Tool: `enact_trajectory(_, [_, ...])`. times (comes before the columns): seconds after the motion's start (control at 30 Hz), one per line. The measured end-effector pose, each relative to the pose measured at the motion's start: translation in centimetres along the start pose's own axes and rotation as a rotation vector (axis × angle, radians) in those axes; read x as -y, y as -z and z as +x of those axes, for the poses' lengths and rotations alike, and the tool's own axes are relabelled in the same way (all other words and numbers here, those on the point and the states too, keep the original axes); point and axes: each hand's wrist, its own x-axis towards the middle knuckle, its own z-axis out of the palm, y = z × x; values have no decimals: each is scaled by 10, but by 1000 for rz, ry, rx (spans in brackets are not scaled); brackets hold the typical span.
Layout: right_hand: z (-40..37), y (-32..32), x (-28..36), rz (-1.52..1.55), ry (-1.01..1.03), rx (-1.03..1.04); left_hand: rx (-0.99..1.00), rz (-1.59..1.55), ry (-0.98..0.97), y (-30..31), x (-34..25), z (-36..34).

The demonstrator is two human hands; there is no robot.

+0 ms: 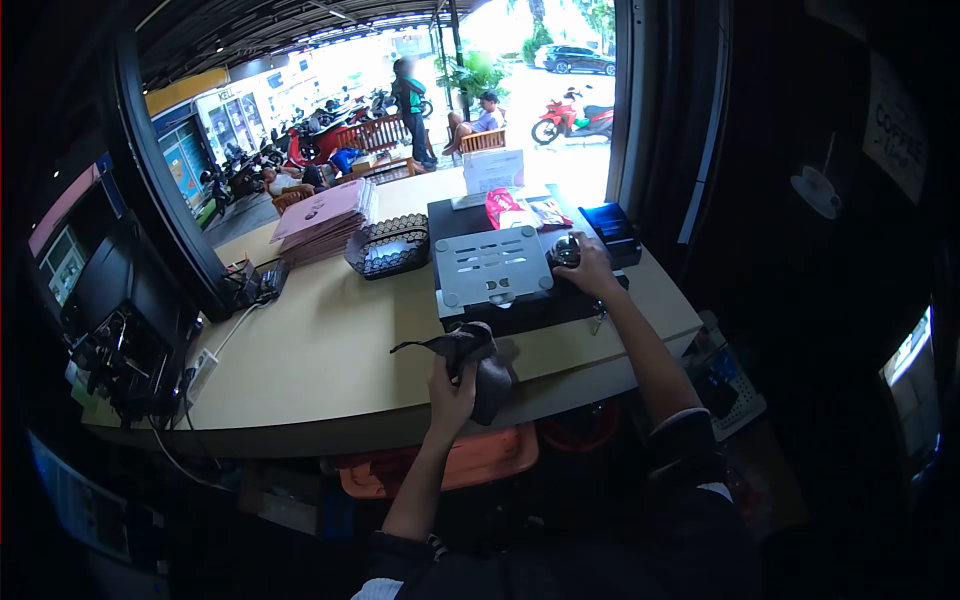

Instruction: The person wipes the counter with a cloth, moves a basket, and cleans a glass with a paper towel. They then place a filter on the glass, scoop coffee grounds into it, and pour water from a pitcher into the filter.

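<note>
My left hand (450, 398) is closed around a dark grey cloth (490, 385), which hangs down in front of the counter's near edge. Further out, my right hand (592, 270) has its fingers curled around a small, dark, shiny round object (566, 250); its exact kind I cannot tell. That object is at the right side of a silver slotted metal stand (520, 257). Under the stand lies a black cash drawer (510, 318), with a key (599, 320) at its front. Behind my right hand is a black boxy device (612, 235).
On the wooden counter (310, 350) are stacked pink folders (325, 220), a black lace-patterned basket (390, 250), a red packet (503, 206) and a sign holder (494, 172). A monitor (125, 300) and cables stand left. An orange lid (450, 465) lies below. Outside, people sit and stand near motorbikes.
</note>
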Motion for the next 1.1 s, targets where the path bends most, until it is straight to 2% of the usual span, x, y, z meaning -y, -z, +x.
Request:
enact_trajectory(0.17, [-6,8,1,54,86,-119,-29,-41,-31,9,-2,1])
enact_trajectory(0.23, [-6,18,8,162,41,-238,-43,-57,-24,13,-8,1])
enact_trajectory(0.3, [-9,33,22,223,11,-275,-54,-44,-2,22,-10,1])
enact_trajectory(0.43, [-8,42,56,292,137,-318,-112,-122,19,43,-4,3])
enact_trajectory(0.5, [-13,44,95,323,143,-302,-120,-133,53,60,-5,5])
enact_trajectory(0.57, [-13,37,134,430,120,-85,-147,-193,3,81,-2,10])
enact_trajectory(0.6, [-11,23,148,424,221,-107,-161,-196,4,94,3,12])
enact_trajectory(0.7, [-4,-20,195,488,243,55,-219,-153,1,142,21,26])
enact_trajectory(0.77, [2,-57,227,375,389,48,-229,-155,-10,175,33,35])
enact_trajectory(0.93, [22,-160,315,319,404,264,-229,-87,52,260,53,55])
enact_trajectory(0.97, [30,-191,324,269,477,245,-225,-57,59,275,58,58])
enact_trajectory(1.1, [62,-292,346,92,534,237,-231,-50,55,324,84,74])
